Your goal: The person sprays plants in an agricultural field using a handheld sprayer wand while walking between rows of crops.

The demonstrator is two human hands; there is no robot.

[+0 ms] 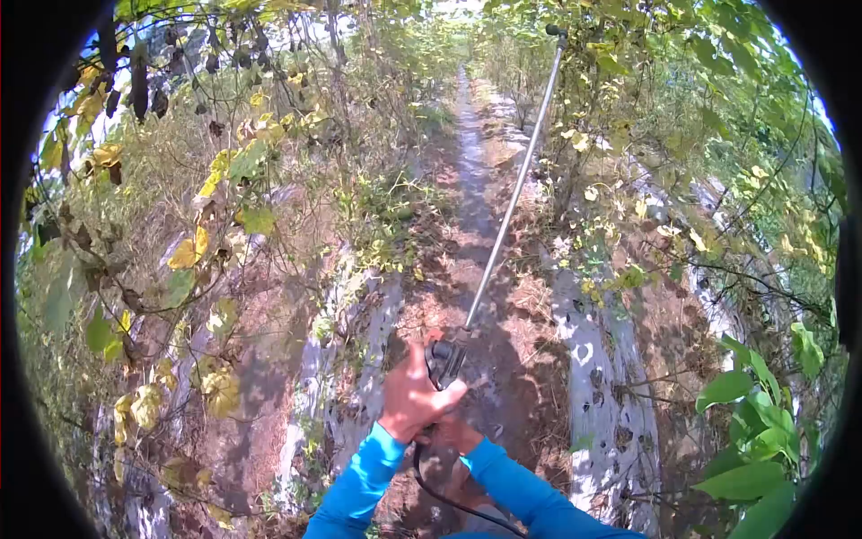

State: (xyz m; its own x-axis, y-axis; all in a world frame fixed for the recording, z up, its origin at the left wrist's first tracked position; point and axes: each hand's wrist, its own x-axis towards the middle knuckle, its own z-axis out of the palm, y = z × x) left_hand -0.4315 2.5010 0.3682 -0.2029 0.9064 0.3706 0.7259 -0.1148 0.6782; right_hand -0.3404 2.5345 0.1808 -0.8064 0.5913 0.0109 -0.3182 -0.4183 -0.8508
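A spray wand (509, 208) with a long thin metal tube slants up and to the right, away from me. Its dark nozzle (557, 31) points at the foliage on the right. At the near end, my left hand (415, 395) is closed about the black handle (446, 357), with one finger or thumb raised beside it. My right hand (460, 435) is just below and partly behind the left, at the lower end of the handle. Its fingers are mostly hidden. A black hose (440, 494) curves down from the handle between my blue sleeves.
A narrow dirt path (476, 242) runs straight ahead between rows of climbing plants. Torn pale plastic mulch (597, 404) lies along the beds. Drying vines with yellow leaves (184, 251) hang on the left; broad green leaves (754, 449) reach in at lower right.
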